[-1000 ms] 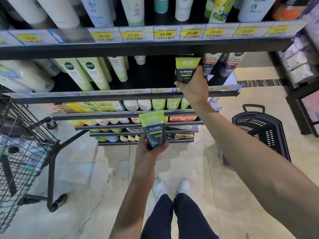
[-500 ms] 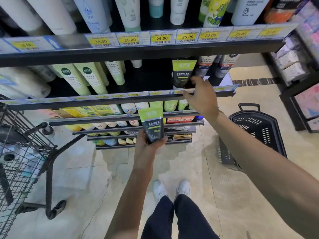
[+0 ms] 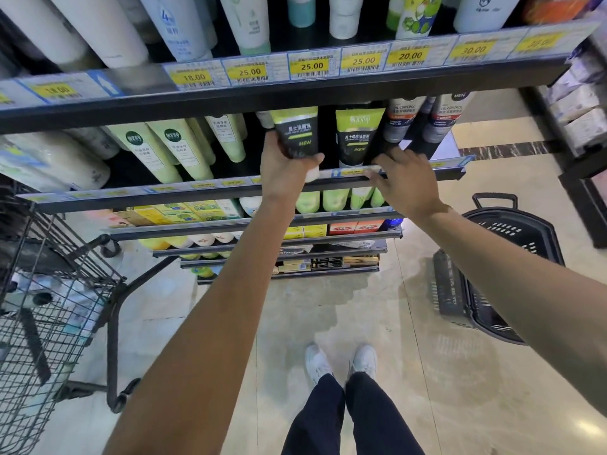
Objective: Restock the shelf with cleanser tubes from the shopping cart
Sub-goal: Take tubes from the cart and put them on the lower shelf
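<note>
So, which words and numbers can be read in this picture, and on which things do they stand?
"18.00", "25.00", "25.00", "25.00", "20.00", "30.00": yellow price tags on the top black shelf rail.
"MEN": black-and-green cleanser tube in the left hand's grip.
"MEN": matching black-and-green tube standing on the shelf.
"OIL CONTROL": grey tube.
"MEN": second grey tube.
Chinese print, barcodes and lower-shelf tags: too blurred to read.

Hidden and cut-off parts

The upper shelf (image 3: 295, 90) covers the tops of both black-and-green tubes (image 3: 356, 136); the shopping cart (image 3: 39, 307) runs off the left edge, its contents blurred; the far-left price tags (image 3: 54, 90) are unreadable.
</note>
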{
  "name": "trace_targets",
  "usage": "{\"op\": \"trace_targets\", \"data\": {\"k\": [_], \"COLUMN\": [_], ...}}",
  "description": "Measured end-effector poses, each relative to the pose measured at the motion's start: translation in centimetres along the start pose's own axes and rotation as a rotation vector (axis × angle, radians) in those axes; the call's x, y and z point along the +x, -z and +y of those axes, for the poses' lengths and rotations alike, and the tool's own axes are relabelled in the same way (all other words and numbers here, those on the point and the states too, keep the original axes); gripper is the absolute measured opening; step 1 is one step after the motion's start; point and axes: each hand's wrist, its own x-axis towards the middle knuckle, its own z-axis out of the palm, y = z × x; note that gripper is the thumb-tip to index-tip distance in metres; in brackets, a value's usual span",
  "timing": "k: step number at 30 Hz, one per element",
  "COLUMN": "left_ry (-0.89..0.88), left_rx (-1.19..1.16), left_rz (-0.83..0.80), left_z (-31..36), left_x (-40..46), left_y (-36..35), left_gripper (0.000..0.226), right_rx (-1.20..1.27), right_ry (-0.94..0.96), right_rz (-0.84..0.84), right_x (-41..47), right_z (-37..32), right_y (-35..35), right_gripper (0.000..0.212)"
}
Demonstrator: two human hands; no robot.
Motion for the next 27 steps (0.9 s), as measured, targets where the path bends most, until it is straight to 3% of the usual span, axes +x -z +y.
{"op": "trace_targets", "data": {"k": [3,17,27], "left_ry": [-0.049,-0.155,-0.142], "left_rx": [0.08,0.58,0.589], "left_rz": [0.048,0.095,0.11], "left_z": [-0.1,-1.8,-2.1], "left_x": [2.2,2.8,2.0], "left_y": [-0.9,-1.7,-1.8], "left_gripper": [0.068,0.068,0.073], "right_rx": [-0.003,-0.007,0.006], "right_ry": [0.001,0.0,-0.02], "right_rz": [0.013,0.05,0.05], "right_x": [-0.1,-0.1,-0.3], "right_z": [0.0,0.1,-0.2], "right_y": [-0.2,-0.7,-0.5], "right_gripper": [0.035,0.038,0.036]}}
